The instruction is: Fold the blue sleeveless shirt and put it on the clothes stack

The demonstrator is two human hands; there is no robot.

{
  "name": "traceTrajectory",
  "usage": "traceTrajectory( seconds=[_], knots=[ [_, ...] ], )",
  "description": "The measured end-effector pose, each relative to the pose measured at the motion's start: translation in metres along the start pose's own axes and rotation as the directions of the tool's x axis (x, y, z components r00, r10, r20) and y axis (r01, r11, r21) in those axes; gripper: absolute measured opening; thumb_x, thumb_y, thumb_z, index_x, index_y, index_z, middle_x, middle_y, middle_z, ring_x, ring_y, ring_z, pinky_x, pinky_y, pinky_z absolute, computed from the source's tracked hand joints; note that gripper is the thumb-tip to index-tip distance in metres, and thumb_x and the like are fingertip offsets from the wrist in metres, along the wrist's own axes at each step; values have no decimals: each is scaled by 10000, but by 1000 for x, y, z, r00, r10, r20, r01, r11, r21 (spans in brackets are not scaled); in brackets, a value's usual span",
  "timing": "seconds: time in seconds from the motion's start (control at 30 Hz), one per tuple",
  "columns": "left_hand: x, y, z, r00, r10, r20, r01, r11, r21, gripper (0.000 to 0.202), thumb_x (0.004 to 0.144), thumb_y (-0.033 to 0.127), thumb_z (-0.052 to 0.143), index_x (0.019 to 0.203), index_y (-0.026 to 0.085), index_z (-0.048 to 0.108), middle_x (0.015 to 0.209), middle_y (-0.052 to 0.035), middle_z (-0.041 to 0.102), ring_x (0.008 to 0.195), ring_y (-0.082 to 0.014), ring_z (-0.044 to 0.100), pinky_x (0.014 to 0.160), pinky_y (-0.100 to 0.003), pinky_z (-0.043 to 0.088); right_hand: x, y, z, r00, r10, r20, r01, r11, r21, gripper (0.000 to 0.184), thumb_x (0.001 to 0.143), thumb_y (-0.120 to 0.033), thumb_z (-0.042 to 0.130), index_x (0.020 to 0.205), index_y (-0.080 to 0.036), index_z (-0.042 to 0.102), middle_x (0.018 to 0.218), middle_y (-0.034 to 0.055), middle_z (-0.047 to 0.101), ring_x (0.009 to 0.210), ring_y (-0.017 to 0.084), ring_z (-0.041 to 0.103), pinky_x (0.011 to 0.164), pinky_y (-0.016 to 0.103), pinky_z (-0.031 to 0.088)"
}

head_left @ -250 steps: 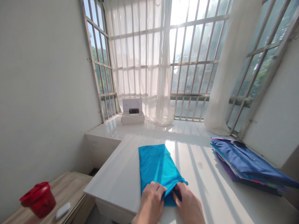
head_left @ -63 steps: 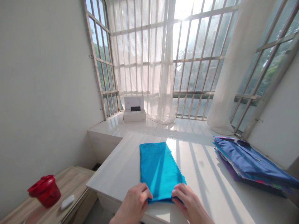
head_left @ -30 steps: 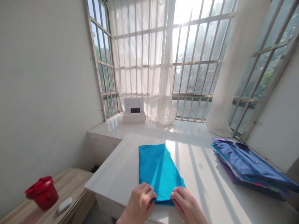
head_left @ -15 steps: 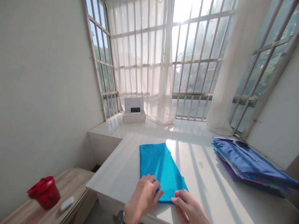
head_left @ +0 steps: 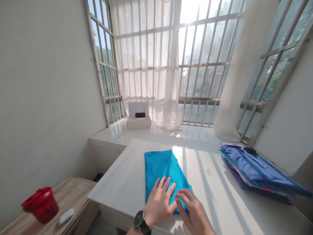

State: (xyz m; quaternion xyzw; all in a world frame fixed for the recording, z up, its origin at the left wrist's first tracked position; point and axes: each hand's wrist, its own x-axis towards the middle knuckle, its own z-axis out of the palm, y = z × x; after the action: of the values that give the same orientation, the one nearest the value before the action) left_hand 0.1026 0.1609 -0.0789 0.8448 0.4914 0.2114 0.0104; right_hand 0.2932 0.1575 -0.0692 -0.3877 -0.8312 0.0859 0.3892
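Note:
A folded turquoise cloth garment (head_left: 161, 166) lies flat on the white table top (head_left: 117, 186), its near end under my hands. My left hand (head_left: 159, 201), with a black wristwatch (head_left: 141, 222) on its wrist, rests on the cloth with fingers spread. My right hand (head_left: 193, 209) sits at the cloth's near right corner, fingers curved and touching the fabric without gripping it. The near edge of the cloth is mostly hidden by both hands.
A stack of folded clothes (head_left: 254, 171), a blue shirt on top, lies to the right on the table. On a lower wooden cabinet (head_left: 73, 192) at left stand a red plastic tub (head_left: 40, 205) and a small white oval object (head_left: 66, 217). A white box (head_left: 138, 121) stands on the far sill.
My left hand has moved from the cloth's near edge up onto its surface and lies flat. My right hand has loosened from the edge. The cloth's near end now looks less neatly squared.

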Motion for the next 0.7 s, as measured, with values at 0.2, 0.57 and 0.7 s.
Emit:
traceTrajectory(
  seconds=[0.2,0.57,0.7],
  knots=[
    [7,8,13,999,39,6,-39,999,-34,677,975,306,560,1617,199,373,1628,-162,422,1509,-469,326,1244,-681,313,31,22,47,987,159,8,-155,973,-171,356,981,-333,560,1295,-207,670,1377,168,668,1301,327,614,1052,519,557],
    [57,70,10,883,-285,374,406,862,-302,933,843,454,667,1641,159,286,1717,-183,123,1571,-470,15,1241,-745,9,31,82,-11,871,441,217,-448,894,-15,642,962,-591,341,1377,-204,642,1447,122,649,1370,292,577,1194,469,441],
    [70,48,-15,931,-114,347,237,911,-336,854,887,502,566,1614,111,349,1644,-181,388,1530,-391,327,1203,-531,401,41,88,-28,861,476,180,-465,880,-98,646,932,-571,374,1340,-150,645,1410,164,666,1342,294,599,1184,453,449]
  ],
)
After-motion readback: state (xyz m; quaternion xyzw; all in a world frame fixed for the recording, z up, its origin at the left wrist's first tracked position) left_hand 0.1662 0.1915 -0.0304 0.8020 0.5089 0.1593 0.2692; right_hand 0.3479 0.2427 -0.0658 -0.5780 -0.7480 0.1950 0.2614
